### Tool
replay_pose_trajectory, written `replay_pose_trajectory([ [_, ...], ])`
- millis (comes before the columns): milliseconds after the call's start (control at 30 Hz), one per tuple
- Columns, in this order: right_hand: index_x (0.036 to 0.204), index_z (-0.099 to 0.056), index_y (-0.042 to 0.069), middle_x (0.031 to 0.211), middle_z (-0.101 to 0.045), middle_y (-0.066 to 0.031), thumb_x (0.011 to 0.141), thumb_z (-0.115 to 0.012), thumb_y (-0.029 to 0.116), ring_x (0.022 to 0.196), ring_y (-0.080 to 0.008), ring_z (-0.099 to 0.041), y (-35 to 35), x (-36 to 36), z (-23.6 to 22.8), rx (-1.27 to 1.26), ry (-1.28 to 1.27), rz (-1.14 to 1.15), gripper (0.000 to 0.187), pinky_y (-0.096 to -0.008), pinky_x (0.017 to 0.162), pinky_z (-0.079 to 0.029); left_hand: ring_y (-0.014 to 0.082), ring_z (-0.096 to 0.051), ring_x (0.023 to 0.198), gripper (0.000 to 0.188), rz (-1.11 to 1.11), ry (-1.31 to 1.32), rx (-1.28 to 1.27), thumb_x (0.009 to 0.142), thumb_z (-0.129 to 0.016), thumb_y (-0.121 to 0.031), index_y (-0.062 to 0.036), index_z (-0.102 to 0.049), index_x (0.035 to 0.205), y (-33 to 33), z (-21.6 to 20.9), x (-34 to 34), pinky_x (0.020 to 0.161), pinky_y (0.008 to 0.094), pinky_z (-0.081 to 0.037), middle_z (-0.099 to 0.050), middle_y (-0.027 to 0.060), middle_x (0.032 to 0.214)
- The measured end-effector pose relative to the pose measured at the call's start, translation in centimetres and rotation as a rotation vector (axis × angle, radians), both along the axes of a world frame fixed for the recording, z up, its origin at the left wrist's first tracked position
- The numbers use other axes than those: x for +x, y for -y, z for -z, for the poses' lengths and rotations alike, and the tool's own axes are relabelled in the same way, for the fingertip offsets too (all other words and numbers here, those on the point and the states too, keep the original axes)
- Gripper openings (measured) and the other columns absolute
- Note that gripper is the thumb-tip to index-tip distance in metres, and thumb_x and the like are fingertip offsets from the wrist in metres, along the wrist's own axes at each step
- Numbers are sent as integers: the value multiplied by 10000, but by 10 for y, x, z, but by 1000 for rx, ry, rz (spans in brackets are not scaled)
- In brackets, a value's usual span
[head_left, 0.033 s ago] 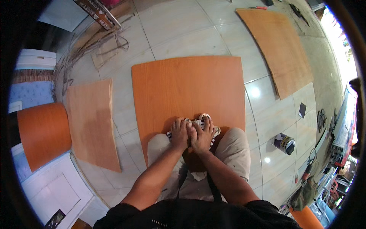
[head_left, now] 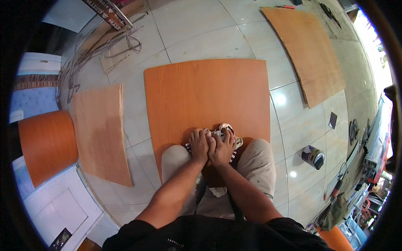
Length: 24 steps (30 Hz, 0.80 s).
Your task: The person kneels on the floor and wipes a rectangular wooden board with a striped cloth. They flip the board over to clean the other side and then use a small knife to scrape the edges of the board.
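A bunched cloth (head_left: 226,126), pale with dark stripes, lies on the near part of an orange wood-grain panel (head_left: 205,92). My left hand (head_left: 199,143) presses down on the cloth's left side, its fingers curled over it. Right beside it, my right hand (head_left: 221,147) grips the cloth from above, the two thumbs close together. Much of the cloth is hidden under both hands. The panel lies flat on the tiled floor, and its near edge runs between my knees.
Bare wooden boards lie left (head_left: 100,134) and far right (head_left: 307,54). A curved orange sheet (head_left: 48,146) stands at the left wall. On the right are a can (head_left: 313,157), a small dark square (head_left: 333,120) and a red-handled tool (head_left: 285,6). Loose wires (head_left: 121,44) lie far left.
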State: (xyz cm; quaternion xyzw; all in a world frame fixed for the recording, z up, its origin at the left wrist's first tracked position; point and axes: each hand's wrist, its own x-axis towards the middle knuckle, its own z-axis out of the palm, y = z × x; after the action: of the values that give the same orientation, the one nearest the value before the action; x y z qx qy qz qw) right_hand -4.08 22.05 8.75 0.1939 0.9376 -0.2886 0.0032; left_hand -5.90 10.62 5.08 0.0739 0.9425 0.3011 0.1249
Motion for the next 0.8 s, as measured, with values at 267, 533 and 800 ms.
replay_pose_trajectory([
  [267,965,-763,65,1128,-697,-130,994,-580,316,1096,-390,-605,-26,-32,40,90,-27,-180,311,-557,925,-430,388,-575,1034,343,-186,-132,-168,1099,-516,-357,-67,-646,972,-24,40,-27,936,551,-392,-610,142,1005],
  [533,941,-788,87,1062,-732,-139,988,-583,316,1037,-386,-641,-94,-220,52,187,-159,-72,311,-553,898,-462,358,-635,921,365,-108,-509,-207,1072,-592,-323,-83,-730,833,-96,46,-227,864,521,-422,-659,123,909],
  [800,921,-746,59,963,-736,-154,1049,-502,320,1007,-368,-675,-144,-345,83,404,-337,28,380,-521,884,-503,336,-653,959,399,-129,-665,-83,1064,-575,-359,-71,-754,855,-152,59,-366,908,515,-437,-691,96,950],
])
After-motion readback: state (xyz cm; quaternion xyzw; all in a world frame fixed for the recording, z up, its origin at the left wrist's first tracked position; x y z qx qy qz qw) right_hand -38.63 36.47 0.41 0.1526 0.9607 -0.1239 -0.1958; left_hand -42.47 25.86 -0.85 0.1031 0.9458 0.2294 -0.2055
